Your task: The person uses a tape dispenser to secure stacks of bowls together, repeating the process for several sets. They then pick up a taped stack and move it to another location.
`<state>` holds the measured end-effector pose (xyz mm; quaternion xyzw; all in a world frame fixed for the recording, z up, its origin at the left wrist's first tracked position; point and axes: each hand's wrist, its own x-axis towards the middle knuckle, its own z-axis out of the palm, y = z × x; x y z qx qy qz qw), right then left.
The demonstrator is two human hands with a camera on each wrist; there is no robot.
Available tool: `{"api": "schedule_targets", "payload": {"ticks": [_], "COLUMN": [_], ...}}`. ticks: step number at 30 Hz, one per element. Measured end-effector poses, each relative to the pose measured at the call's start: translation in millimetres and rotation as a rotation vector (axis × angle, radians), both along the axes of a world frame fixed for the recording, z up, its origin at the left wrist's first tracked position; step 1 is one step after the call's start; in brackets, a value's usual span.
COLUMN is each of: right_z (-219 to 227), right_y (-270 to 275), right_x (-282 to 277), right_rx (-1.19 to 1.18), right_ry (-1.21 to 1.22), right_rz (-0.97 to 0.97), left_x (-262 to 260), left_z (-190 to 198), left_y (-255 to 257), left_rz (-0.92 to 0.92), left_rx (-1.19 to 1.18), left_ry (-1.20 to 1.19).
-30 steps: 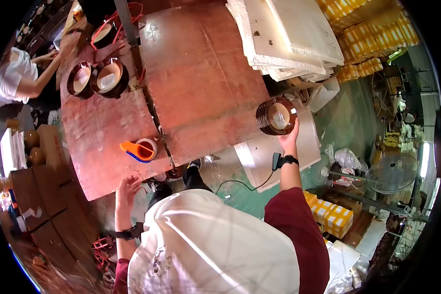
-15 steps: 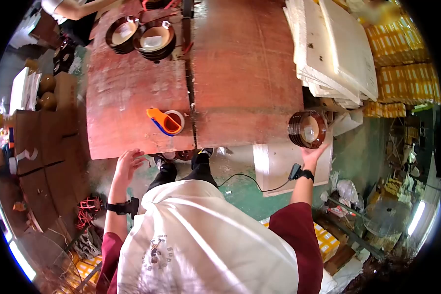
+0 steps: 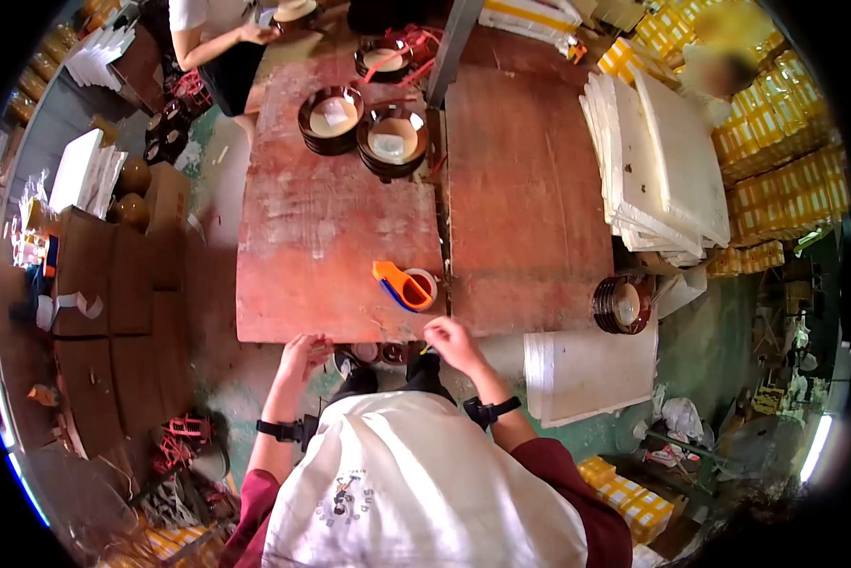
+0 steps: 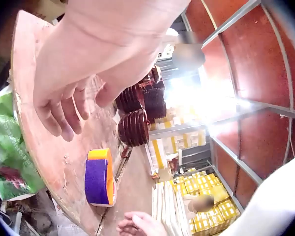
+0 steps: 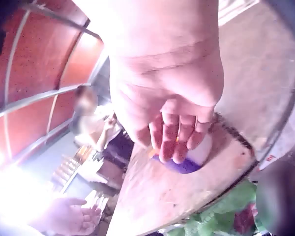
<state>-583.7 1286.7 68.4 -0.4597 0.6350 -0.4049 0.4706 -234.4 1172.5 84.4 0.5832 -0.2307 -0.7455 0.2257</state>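
My left hand (image 3: 305, 357) hovers by the front edge of the table, holding nothing, its fingers loosely bent. To its right, my right hand (image 3: 454, 343) is at the same edge, also with nothing in it. Just beyond that hand lies an orange and blue tape dispenser (image 3: 402, 286) with a roll of tape; in the right wrist view my fingers overlap the dispenser (image 5: 187, 166). A stack of dark brown bowls (image 3: 624, 305) with light insides stands at the table's right front corner. Two more bowl stacks, a left one (image 3: 331, 115) and a right one (image 3: 392, 142), stand farther back.
White foam sheets (image 3: 667, 151) are piled right of the reddish table (image 3: 340, 227). A metal post (image 3: 452, 52) rises at the back beside a bowl with red straps (image 3: 383, 62). Another person (image 3: 208, 38) works at the far left. Brown cartons (image 3: 94, 331) stand left.
My right hand has let go of the bowl stack at the right corner and moved left to the table's front edge near the dispenser. The left hand stays near the edge. The head view has shifted.
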Motion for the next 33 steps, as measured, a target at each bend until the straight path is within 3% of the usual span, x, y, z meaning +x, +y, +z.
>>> {"api": "schedule_targets", "payload": {"ticks": [3,6,8,13,16,19,21,22,23,24,25,26,27,28,29,30,33], "right_z": [15.3,25.9,-7.1,-0.9,-10.8,-23.1,-1.4,1.6,6.7,5.1,-7.2,-19.8,-8.0,-18.1,-27.8,-39.1,-35.1], "right_y": [-45.0,-66.8,-77.0,-115.0,-167.1,-251.9,-311.6,-340.3,-362.8,-378.0,-392.4,-405.2,-409.3,-411.7,-413.9,-416.0,-420.3], "right_x": [46.0,75.5,83.5,65.7,20.5,-51.6,-80.6,-92.7,-99.5,-104.2,-113.9,-123.8,-115.8,-115.3,-114.4,-114.2,-112.5], "right_rx": [0.075,0.095,0.086,0.123,0.061,0.054,0.078,0.104,0.091,0.098,0.136,0.170,0.240,0.203,0.165,0.127,0.246], "right_ry": [0.136,0.063,-0.176,-0.326,-0.328,-0.164,-0.132,-0.114,-0.182,-0.255,-0.420,-0.588,-0.530,-0.551,-0.573,-0.595,-0.548], "right_rz": [0.168,0.081,-0.060,-0.321,-0.494,-0.483,-0.491,-0.506,-0.516,-0.535,-0.449,-0.373,-0.380,-0.378,-0.376,-0.374,-0.402], "left_x": [13.9,28.2,39.3,40.1,2.9,-50.8,-98.0,-127.4,-154.2,-179.6,-200.7,-219.8,-236.0,-246.1,-253.9,-261.0,-273.2], "left_z": [7.3,10.4,-10.3,-19.9,-7.8,-24.0,-33.5,-58.1,-79.6,-75.7,-77.5,-38.7,-94.0,-57.6,-51.8,-44.3,-56.6], "left_y": [-4.8,-4.4,1.3,0.4,-29.3,-99.2,-161.0,-198.0,-231.8,-261.9,-289.1,-302.7,-336.0,-337.8,-343.9,-333.2,-340.4], "left_rz": [-0.016,-0.022,0.007,0.025,0.095,0.060,0.063,0.074,0.077,0.087,0.046,0.072,0.007,-0.016,-0.024,0.026,0.118], "left_rx": [-0.055,-0.129,-0.094,-0.059,-0.163,-0.275,-0.323,-0.432,-0.529,-0.640,-0.480,-0.427,-0.439,-0.540,-0.360,-0.373,-0.283], "left_ry": [0.015,-0.002,0.016,0.000,0.196,0.205,0.140,0.047,-0.054,-0.029,-0.016,0.023,-0.045,-0.026,-0.032,0.012,0.244]}}
